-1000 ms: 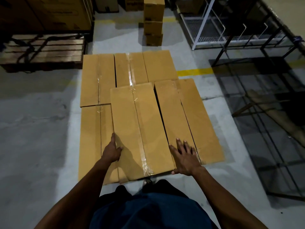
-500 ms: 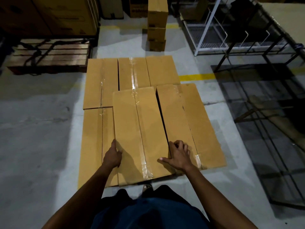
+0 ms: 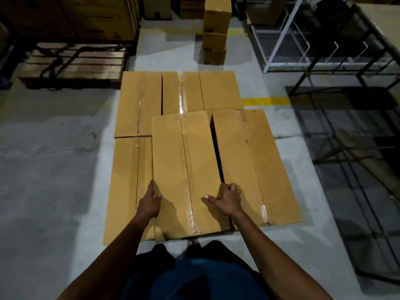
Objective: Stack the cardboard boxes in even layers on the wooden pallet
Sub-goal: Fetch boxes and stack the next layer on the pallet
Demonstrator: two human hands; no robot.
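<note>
Left hand point(image 3: 149, 202): grips the left long edge of the middle box point(image 3: 186, 169), thumb on top, fingers over the side.
Right hand point(image 3: 227, 199): grips the same box's right edge, fingers curled into the gap, thumb flat on the lid.
Middle box: long taped carton, upper layer, nearest the person.
Right box point(image 3: 255, 165): same layer, just beside it, a dark gap between them.
Lower boxes point(image 3: 181, 92): flat layer beneath, showing to the left and beyond.
Pallet under stack: hidden.
Spare pallet point(image 3: 73, 63): far left, on the floor.
Tall carton stack point(image 3: 216, 29): beyond.
Wire racks point(image 3: 303, 48): right.
</note>
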